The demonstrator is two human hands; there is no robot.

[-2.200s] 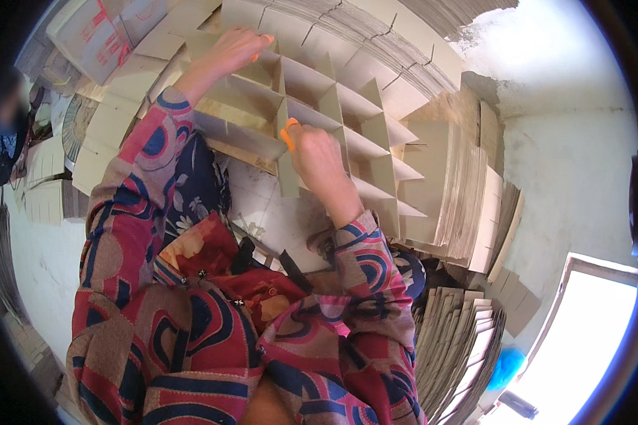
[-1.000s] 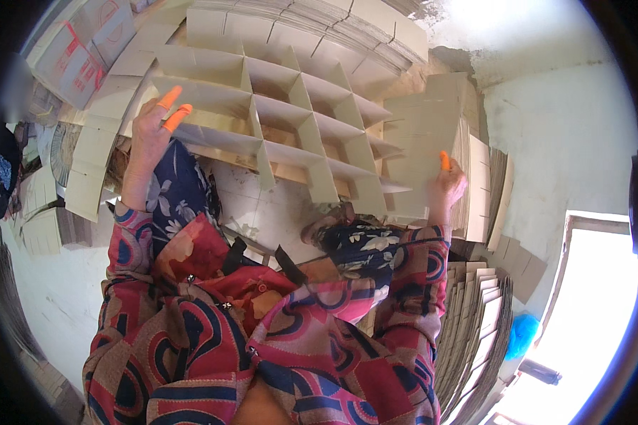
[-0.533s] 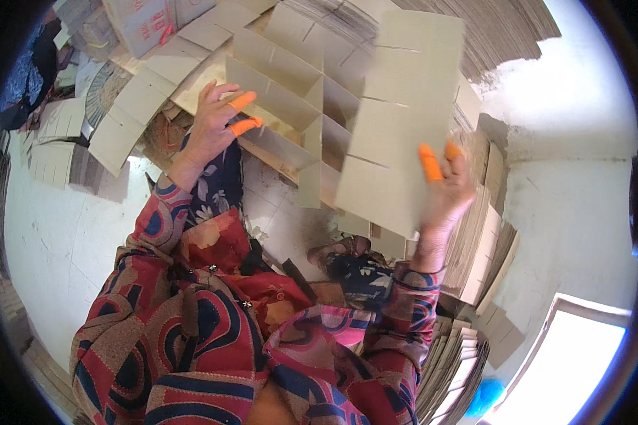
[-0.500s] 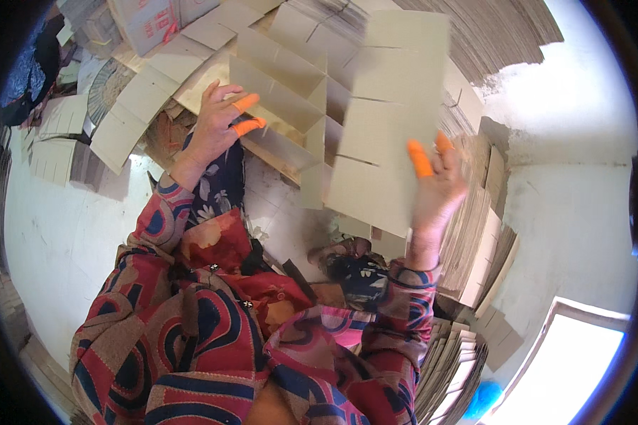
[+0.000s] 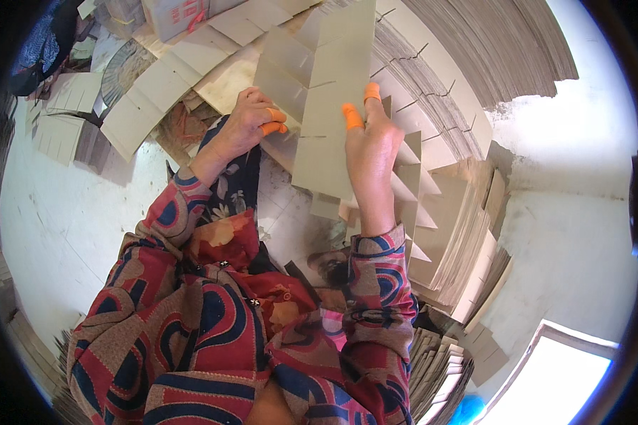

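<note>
My right hand (image 5: 377,138), with orange finger covers on thumb and forefinger, grips the right edge of a long slotted cardboard sheet (image 5: 326,106). The sheet stands tilted, its slots facing my left. Left of it, an upright cardboard divider strip (image 5: 280,67) slants away beneath the sheet. My left hand (image 5: 247,127), also with two orange-tipped fingers, has them bent closed at the near end of the divider strips. The sheet hides much of where the strips cross. Right of my right wrist, pointed ends of an assembled cardboard divider (image 5: 411,191) stick out.
A large stack of slotted cardboard (image 5: 432,92) lies beyond the sheet, with another stack (image 5: 524,42) at the far right. More cardboard piles (image 5: 457,241) stand right of my arm. Slotted sheets (image 5: 149,99) lie at left, near a printed carton (image 5: 174,14).
My right hand has brought the slotted sheet leftward over the divider strips. My left hand has shifted slightly right, its fingers drawing together. Pointed divider ends now show beside my right wrist.
</note>
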